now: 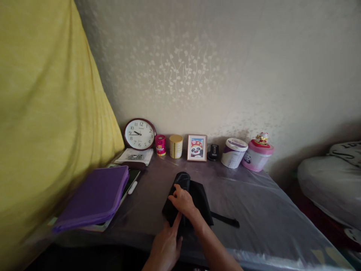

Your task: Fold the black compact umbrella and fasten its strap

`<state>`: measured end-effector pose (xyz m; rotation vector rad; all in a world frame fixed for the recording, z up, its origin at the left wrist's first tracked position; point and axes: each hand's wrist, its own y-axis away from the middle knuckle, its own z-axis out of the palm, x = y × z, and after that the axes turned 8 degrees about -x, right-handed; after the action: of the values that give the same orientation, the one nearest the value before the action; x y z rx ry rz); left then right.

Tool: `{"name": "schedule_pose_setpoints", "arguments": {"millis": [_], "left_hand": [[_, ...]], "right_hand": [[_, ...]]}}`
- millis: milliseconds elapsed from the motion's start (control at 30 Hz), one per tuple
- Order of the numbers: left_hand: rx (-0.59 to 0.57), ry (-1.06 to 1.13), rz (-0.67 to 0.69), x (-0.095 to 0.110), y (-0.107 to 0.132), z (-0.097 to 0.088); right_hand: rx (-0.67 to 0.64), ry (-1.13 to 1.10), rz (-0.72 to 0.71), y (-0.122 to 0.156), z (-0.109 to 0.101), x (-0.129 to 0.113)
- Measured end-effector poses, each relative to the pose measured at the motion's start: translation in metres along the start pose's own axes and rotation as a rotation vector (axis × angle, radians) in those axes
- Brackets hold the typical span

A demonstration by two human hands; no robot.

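A black cloth bundle (200,199) lies on the table in front of me. Its left part is a thick roll with a rounded far end, and a loose flap spreads to the right with a narrow strap trailing from it. My right hand (182,201) rests on top of the roll, fingers curled round it and the index finger nearer the far end. At the near edge, my left hand (167,242) grips the bundle, its index finger reaching up under the right hand. Both hands hide part of the cloth. I cannot tell what is inside the roll.
At left, a purple zip folder (93,194) lies on papers beside a white marker-like piece (132,188). Along the wall stand a round clock (140,134), a pink can (160,145), a yellow tub (176,146), a panda picture frame (196,148) and lidded buckets (233,153).
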<state>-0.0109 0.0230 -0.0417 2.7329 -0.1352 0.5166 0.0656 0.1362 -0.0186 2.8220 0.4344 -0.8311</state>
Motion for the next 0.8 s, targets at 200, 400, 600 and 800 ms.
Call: {"name": "schedule_pose_setpoints", "arguments": {"millis": [200,400,600,800], "left_hand": [[-0.014,0.039,-0.023,0.0,-0.009,-0.005],[-0.003,0.103,-0.07,-0.002,-0.01,-0.002],[0.046,0.185,-0.038,-0.006,-0.012,0.005],[0.017,0.196,-0.081,-0.004,-0.01,0.003]], "right_hand": [[-0.071,-0.015,-0.136,0.011,-0.003,-0.001],[-0.003,-0.142,-0.552,0.048,-0.011,0.006],[0.2,-0.105,-0.535,0.032,-0.002,0.037],[0.188,0.069,-0.46,-0.029,-0.008,0.054]]}}
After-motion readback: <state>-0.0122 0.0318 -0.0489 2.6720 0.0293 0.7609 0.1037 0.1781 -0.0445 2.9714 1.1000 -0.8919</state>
